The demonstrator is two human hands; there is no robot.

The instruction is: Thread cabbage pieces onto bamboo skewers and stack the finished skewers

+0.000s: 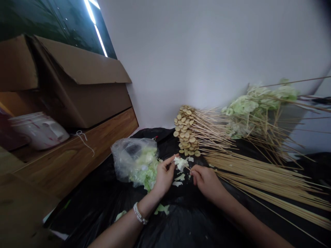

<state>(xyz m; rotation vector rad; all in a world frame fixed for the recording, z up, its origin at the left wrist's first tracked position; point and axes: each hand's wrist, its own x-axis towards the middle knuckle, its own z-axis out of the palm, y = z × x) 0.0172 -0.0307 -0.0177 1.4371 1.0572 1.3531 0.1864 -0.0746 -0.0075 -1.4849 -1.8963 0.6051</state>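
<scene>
Leaf (181, 163) is sitting on the stick (188, 168) between left hand (164, 175), holding its edge, and right hand (205, 180), narrowly pinching the stick; its folds (soft, light, probably fragile) are likely offering the best hold.

Left hand (164, 175): reaches up and inward from its wrist (156, 195). Fingers extended, slightly bent; thumb below them, angled toward the fingertips. Fingertip closure unclear. Left forearm (120, 227) bare, slanting down and outward from the hand.

Right hand (205, 179): just beside the left, slightly nearer the body. Back of hand up, fingers curled, thumb and index pinched on the side facing the left hand. Right forearm (243, 215) bare, slanting down and outward. Hands apart, not touching.
</scene>
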